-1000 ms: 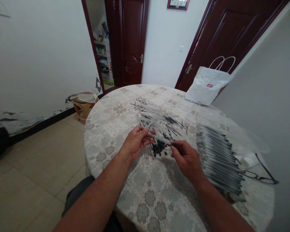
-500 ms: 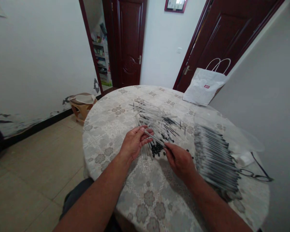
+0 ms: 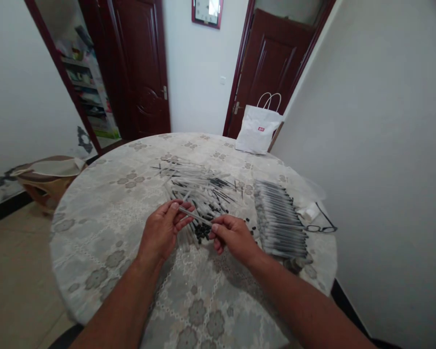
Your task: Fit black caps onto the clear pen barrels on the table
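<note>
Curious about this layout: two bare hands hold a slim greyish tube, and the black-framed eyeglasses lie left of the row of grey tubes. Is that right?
Wrong side: in the head view, the black-framed eyeglasses lie right of the row of grey tubes. Left hand and right hand do hold the slim greyish tube.

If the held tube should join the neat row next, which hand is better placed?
Probably the right hand: it holds the thin tube at the end nearer the neat row of tubes, which lies on that side. The left hand holds the other end, farther away.
</note>
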Tool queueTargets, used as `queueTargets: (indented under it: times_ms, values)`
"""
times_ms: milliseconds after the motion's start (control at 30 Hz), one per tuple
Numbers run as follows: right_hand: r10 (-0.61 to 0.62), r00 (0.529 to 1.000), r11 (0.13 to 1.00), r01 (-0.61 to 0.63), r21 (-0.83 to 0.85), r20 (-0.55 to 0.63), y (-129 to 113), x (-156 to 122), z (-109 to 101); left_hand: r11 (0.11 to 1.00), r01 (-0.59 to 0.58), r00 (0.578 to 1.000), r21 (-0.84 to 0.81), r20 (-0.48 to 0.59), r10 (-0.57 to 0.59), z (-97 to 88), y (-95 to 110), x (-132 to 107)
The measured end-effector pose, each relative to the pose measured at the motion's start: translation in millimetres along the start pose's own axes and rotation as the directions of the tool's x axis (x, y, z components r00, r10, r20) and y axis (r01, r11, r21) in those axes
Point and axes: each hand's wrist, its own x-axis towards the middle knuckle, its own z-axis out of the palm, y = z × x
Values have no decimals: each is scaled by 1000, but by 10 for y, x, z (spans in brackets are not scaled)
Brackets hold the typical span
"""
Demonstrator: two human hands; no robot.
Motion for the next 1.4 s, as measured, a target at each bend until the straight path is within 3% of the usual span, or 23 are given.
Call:
queueTargets:
  times_ms: [167, 267, 300, 367, 433, 533, 633, 733, 900, 1000, 1067, 1133, 1267, 1400]
  values:
    - [113, 991, 990, -119, 82, 67, 8, 35, -25, 1000, -15, 1000, 6, 27, 14, 3, 9, -4]
    - [6, 998, 980, 7, -197, 67, -70, 1, -66, 999, -42, 998, 3, 56, 42, 26, 29, -32]
    - [-90, 994, 930, 106, -351, 63, -112, -21, -80, 999, -46, 996, 4, 82, 45, 32, 34, -44]
    - [-284, 952, 727, 289, -623, 110, -209, -72, -108, 999, -43, 986, 11, 164, 41, 36, 38, -70]
    - [-383, 902, 523, 390, -758, 200, -308, -120, -143, 998, -35, 964, 48, 265, 21, 29, 33, -98]
    - [-395, 872, 364, 437, -822, 289, -441, -172, -227, 983, -34, 919, 181, 393, -40, 24, 16, -148]
    - [-316, 867, 275, 472, -838, 385, -548, -208, -345, 951, -56, 869, 305, 484, -104, 59, 4, -198]
    - [-280, 854, 269, 508, -818, 438, -598, -252, -426, 939, -71, 853, 336, 509, -117, 121, 3, -231]
    - [-295, 872, 376, 482, -791, 391, -525, -325, -354, 935, -111, 861, 337, 503, -79, 151, 7, -248]
    - [-278, 872, 334, 480, -811, 402, -521, -296, -362, 924, -123, 868, 361, 491, -77, 132, -1, -233]
    - [-261, 881, 236, 456, -858, 396, -604, -200, -505, 921, -113, 897, 374, 436, -67, 116, -11, -205]
    - [-251, 914, 93, 350, -932, 318, -755, -29, -785, 919, -116, 934, 376, 356, -27, 96, -19, -163]
    - [-242, 967, -156, -120, -980, -80, -1084, 443, -1569, 927, -123, 980, 355, 193, 56, 34, -19, -75]
    - [-188, 950, -205, -286, -936, -249, -1155, 816, -2178, 927, -109, 990, 358, 123, 69, -10, -11, -43]
